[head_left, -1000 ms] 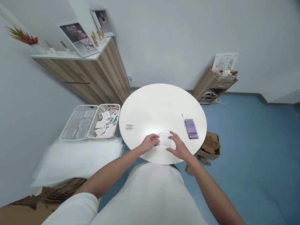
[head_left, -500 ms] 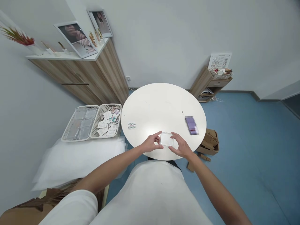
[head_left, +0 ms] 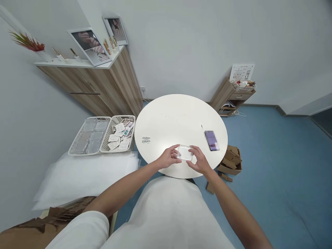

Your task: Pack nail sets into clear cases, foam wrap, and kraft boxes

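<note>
A small clear plastic box (head_left: 184,153) is held between my two hands above the near part of the round white table (head_left: 178,114). My left hand (head_left: 168,157) grips its left side, thumb at the lower corner and fingers at the upper one. On the box's right side, my right hand (head_left: 199,160) pinches it between thumb and fingers. I cannot tell whether the box has anything in it. To the left on the table lie several small nail tips (head_left: 146,140) in two rows.
A phone-like purple thing (head_left: 211,140), blurred out, lies at the table's right. Left of the table are a basket of printed cards (head_left: 119,136) and a basket of clear boxes (head_left: 91,135), beside white sheets (head_left: 88,176). A carton of cardboard (head_left: 230,160) stands on the floor.
The view has shifted slightly. Both hands keep hold of the clear box, which looks more see-through now, its tilt slightly different.
</note>
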